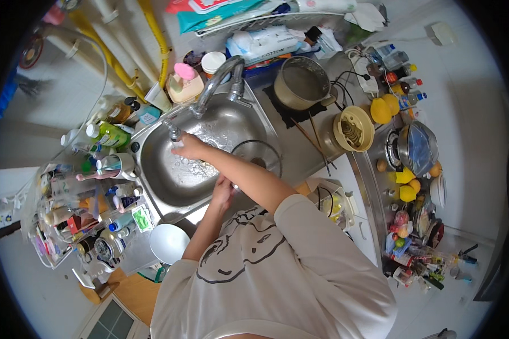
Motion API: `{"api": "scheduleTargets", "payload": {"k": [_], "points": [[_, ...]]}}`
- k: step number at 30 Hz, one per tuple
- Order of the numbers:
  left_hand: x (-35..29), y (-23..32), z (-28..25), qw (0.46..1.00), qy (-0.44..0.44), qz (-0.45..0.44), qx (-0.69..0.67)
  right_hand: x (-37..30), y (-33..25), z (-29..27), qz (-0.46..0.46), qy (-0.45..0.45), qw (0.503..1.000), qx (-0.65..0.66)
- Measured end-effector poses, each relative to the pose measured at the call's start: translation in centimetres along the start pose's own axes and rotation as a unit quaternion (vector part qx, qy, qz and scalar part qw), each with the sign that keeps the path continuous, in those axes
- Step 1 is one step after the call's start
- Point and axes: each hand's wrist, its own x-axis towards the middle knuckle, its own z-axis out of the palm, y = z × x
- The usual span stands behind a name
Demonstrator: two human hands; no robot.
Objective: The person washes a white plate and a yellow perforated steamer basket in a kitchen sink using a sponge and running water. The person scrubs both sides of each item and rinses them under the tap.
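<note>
My right arm reaches across the steel sink [158,161]. My right hand [191,147] is over the basin, fingers curled beside a small shiny cylindrical piece [173,131]; whether they grip it is unclear. Below that forearm my left hand [223,191] is closed near the sink's front edge, apparently on the rim of a round clear glass lid [271,164] with a dark edge. My right forearm hides part of this lid. Above the basin curves the chrome faucet [215,79]. Glints of water show on the sink bottom.
Right of the sink stand a pot of liquid [302,82], chopsticks [314,141] and a cream strainer bowl [353,129]. Bottles [112,134] crowd the left edge. A white bowl [170,243] sits at the front left, and yellow fruit [381,110] lies farther right.
</note>
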Motion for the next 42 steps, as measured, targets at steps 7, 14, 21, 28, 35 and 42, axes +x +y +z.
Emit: {"api": "scheduleTargets", "payload": {"k": [7,14,21,28,35,42], "points": [[4.4,-0.9,9.7,0.985,-0.088,0.046,0.143,-1.5,0.4,-0.8,0.095,-0.002,0.99,0.103],[6.3,-3.9,11.6,0.997,-0.049,-0.006,0.054,-1.3,0.2,-0.8,0.112,-0.012,0.981,0.156],[7.4,-6.1,12.7,0.739,0.164,0.061,0.651,0.0,1.3,1.7,0.14,0.071,0.953,0.258],[3.4,-1.8,16.0,0.678,0.097,0.033,0.728,3.4,7.7,1.4,0.241,0.019,0.851,0.466],[-9.2,6.0,4.9,0.697,0.123,0.28,0.649,1.9,6.1,-0.3,0.3,-0.026,0.796,0.525],[-28.0,4.5,-7.2,0.49,0.613,0.142,0.603,1.7,5.9,0.2,0.29,-0.026,0.852,0.436]]}}
